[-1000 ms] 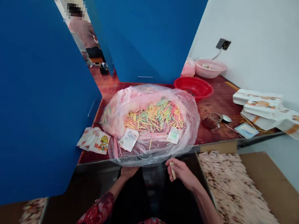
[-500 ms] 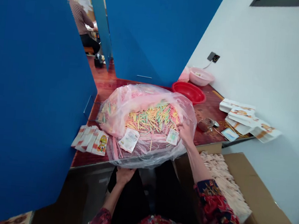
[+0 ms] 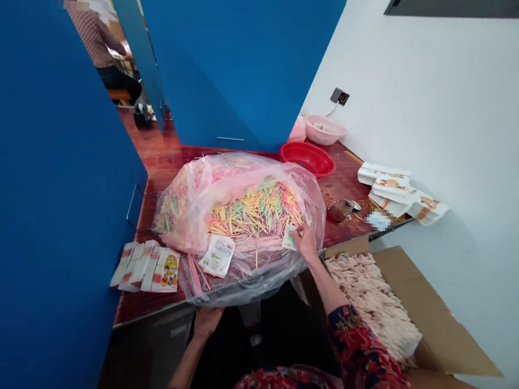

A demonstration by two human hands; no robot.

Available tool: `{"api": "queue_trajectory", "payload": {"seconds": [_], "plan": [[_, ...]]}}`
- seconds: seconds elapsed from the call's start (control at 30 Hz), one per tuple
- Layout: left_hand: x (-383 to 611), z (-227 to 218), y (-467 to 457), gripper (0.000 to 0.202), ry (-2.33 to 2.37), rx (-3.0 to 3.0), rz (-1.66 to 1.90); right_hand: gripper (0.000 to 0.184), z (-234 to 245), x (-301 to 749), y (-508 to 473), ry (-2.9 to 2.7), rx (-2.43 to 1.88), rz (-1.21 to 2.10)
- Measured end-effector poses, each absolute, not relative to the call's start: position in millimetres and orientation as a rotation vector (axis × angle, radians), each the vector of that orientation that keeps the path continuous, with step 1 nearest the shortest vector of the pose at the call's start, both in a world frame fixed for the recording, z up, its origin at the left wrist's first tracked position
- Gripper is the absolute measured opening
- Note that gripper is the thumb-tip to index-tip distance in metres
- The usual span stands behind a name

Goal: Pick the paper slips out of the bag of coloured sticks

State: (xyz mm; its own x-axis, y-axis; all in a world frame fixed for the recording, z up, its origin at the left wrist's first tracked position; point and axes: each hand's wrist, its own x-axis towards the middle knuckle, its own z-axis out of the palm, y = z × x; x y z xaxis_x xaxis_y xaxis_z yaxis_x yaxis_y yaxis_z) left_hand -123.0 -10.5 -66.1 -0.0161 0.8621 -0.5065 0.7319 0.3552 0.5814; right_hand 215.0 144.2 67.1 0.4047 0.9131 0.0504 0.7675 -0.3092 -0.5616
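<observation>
A large clear plastic bag (image 3: 250, 294) lies opened on the table, full of thin coloured sticks (image 3: 249, 209) in yellow, green and pink. My right hand (image 3: 306, 242) is over the bag's right side, fingers closed at the edge of a small printed packet (image 3: 288, 238). A second, larger printed packet (image 3: 217, 255) rests on the plastic left of it. Beside that packet lie several long pink sticks (image 3: 195, 274). My left hand (image 3: 207, 321) is below the bag's front edge, near my lap; its fingertips are hidden under the plastic.
Blue partitions (image 3: 236, 58) stand behind and left. Folded printed paper bags (image 3: 146, 266) lie at left, more white ones (image 3: 393, 186) at right. A red basin (image 3: 309, 158), a pink basin (image 3: 325, 130) and a glass jar (image 3: 340, 210) stand behind. An opened carton (image 3: 431, 315) sits below right.
My right hand has come down from the sticks onto the small packet, its fingers closing at the packet's edge. My left hand stays low at the bag's front. The view has turned rightward.
</observation>
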Motion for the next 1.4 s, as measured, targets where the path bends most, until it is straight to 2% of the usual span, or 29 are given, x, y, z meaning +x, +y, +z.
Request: {"api": "queue_trajectory", "payload": {"seconds": [0.1,0.23,0.33,0.47,0.53,0.63,0.77,0.9,0.97,1.07,1.17,1.2,1.3,1.4], "plan": [[-129,-68,-15,0.052,1.78,1.382,0.139,0.032,66,218,145,-1.395,-2.153,0.349],[-134,-68,-32,0.056,1.872,1.275,0.193,0.026,67,222,150,-1.416,-2.072,0.418],[-136,-72,-60,0.061,1.939,1.157,0.357,0.019,69,225,155,-1.421,-2.015,0.481],[-133,-65,-103,0.062,1.919,1.156,0.644,0.025,75,225,154,-1.378,-1.832,0.557],[-126,-41,-114,0.057,1.849,1.171,0.792,0.033,82,220,150,-1.322,-1.634,0.683],[-104,20,-101,0.058,1.635,1.127,0.965,0.044,97,207,138,-1.27,-1.337,0.864],[-59,95,-34,0.055,1.378,1.193,1.112,0.044,118,186,120,-1.153,-1.118,1.105],[-19,114,40,0.073,1.131,1.246,1.235,0.041,129,166,103,-1.174,-0.987,1.294],[-7,110,62,0.063,1.118,1.291,1.218,0.037,129,157,97,-1.27,-0.929,1.35],[0,98,71,0.051,1.19,1.215,1.229,0.035,120,151,94,-1.4,-0.954,1.283],[-7,86,63,0.055,1.24,1.003,1.298,0.043,108,164,99,-1.462,-1.179,1.097],[-12,83,60,0.056,1.26,0.944,1.323,0.039,105,174,102,-1.484,-1.285,1.043],[-28,75,48,0.057,1.312,0.818,1.402,0.014,100,208,110,-1.607,-1.579,0.86],[-41,69,38,0.062,1.306,0.729,1.423,0.011,101,228,114,-1.862,-1.689,0.668]]}}
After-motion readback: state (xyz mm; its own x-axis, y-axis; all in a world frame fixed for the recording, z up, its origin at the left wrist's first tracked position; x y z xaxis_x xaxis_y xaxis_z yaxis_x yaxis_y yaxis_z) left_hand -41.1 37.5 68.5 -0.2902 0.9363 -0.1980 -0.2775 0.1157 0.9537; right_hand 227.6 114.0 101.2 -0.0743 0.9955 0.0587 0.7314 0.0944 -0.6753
